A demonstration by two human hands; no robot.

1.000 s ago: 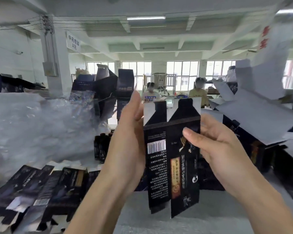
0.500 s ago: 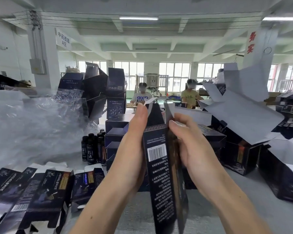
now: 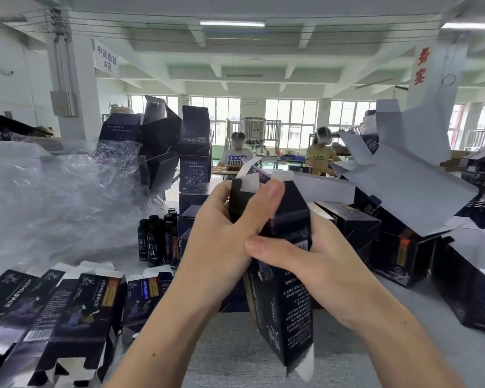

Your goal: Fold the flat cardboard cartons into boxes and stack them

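I hold a black printed carton upright in front of me, squared open into a tube, its white-lined top flaps standing up. My left hand grips its upper left side, thumb laid across the top corner. My right hand wraps the carton from the right, thumb pressed on the front face. Flat black cartons lie fanned out at the lower left. Folded boxes with open white flaps stand piled at the right.
Crumpled clear plastic wrap fills the left side. Small dark bottles stand behind the flat cartons. More dark boxes are stacked at the back centre. Two people sit at a far table. The grey tabletop shows below my hands.
The carton went from flat to squared open between my hands. My left thumb moved onto its top corner and my right hand closed round its right side. The view tilted down.
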